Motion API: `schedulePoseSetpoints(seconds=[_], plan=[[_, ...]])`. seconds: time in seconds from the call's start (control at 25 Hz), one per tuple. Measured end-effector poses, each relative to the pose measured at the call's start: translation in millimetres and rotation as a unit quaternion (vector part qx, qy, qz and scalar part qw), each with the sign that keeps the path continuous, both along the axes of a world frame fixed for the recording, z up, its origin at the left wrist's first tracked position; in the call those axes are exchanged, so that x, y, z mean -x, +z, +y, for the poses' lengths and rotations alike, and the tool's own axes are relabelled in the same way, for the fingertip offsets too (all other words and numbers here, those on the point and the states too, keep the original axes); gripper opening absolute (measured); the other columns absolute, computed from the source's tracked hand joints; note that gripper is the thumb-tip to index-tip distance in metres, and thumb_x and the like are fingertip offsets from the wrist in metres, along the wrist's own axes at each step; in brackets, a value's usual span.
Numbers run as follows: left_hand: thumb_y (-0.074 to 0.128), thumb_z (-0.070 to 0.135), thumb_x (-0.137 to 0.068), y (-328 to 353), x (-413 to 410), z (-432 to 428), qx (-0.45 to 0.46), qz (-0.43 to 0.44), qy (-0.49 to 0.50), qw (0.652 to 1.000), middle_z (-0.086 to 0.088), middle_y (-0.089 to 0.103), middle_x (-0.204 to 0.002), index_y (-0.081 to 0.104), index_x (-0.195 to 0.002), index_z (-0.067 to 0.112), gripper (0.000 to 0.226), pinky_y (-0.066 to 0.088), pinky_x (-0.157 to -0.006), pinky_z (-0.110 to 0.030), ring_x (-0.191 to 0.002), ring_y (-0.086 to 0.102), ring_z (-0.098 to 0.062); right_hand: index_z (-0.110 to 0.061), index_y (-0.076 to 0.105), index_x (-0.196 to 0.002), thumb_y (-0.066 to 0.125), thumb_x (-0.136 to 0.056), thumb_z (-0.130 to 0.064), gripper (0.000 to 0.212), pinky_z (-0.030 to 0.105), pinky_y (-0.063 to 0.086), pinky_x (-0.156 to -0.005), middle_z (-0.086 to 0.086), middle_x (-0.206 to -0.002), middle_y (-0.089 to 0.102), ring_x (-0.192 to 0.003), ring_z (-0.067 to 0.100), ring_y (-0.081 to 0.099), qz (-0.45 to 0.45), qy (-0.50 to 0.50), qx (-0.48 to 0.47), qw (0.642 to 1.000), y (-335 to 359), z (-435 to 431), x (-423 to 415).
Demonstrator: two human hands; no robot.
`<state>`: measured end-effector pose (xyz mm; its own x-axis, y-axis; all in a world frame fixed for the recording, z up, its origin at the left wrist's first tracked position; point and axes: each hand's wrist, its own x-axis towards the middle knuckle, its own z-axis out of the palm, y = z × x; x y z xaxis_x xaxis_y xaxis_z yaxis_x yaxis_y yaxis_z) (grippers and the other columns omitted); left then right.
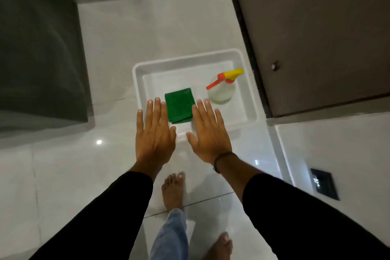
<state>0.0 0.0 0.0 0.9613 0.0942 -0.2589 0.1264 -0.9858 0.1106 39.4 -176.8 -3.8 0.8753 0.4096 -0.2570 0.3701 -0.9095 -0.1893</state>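
White tray (190, 58), on the tiled floor (126, 34), beside a brown door (316, 38).

Contents:
- Green cloth (179, 104), folded, near middle.
- Spray bottle (221, 91), clear with a red-and-yellow head, standing in the right half, apart from the cloth.

Left hand (155, 133) and right hand (209, 133): both flat, fingers straight, backs up, over the tray's near edge, one either side of the cloth. Dark cord (221, 159) on the right wrist.

Bare feet (174, 190) on the floor below.

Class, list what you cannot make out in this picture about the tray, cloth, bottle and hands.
Head view only.
Tray: near rim partly hidden behind left hand and right hand.
Green cloth: right edge covered by right hand.
Spray bottle: any label and fill level too blurred.
Hands touching or hovering: one view cannot tell.
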Motion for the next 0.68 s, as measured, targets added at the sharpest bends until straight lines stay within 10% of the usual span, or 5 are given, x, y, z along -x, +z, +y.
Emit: schedulePoseSetpoints(seconds=[0.44, 0.68], plan=[[0.021, 0.039, -0.110, -65, -14, 8, 0.007, 0.062, 0.014, 0.998, -0.024, 0.006, -0.185, 0.009, -0.174, -0.001, 0.076, -0.002, -0.139, -0.060, -0.172, 0.000, -0.041, -0.005, 0.005, -0.165, 0.068, -0.091, -0.049, 0.106, 0.051, 0.014, -0.132, 0.020, -0.175, 0.008, -0.162, 0.037, 0.006, 0.059, 0.042, 0.034, 0.997, -87, 64, -59], [0.034, 0.032, -0.107, -63, -10, 7, -0.003, 0.023, 0.009, 1.000, -0.028, 0.019, -0.182, 0.020, -0.172, -0.005, 0.076, 0.007, -0.138, -0.064, -0.170, 0.013, -0.045, 0.002, 0.010, -0.163, 0.008, -0.107, -0.019, 0.060, 0.050, 0.024, -0.130, 0.027, -0.172, 0.017, -0.160, 0.042, 0.018, -0.001, 0.069, 0.077, 0.995, -94, 68, -63]])
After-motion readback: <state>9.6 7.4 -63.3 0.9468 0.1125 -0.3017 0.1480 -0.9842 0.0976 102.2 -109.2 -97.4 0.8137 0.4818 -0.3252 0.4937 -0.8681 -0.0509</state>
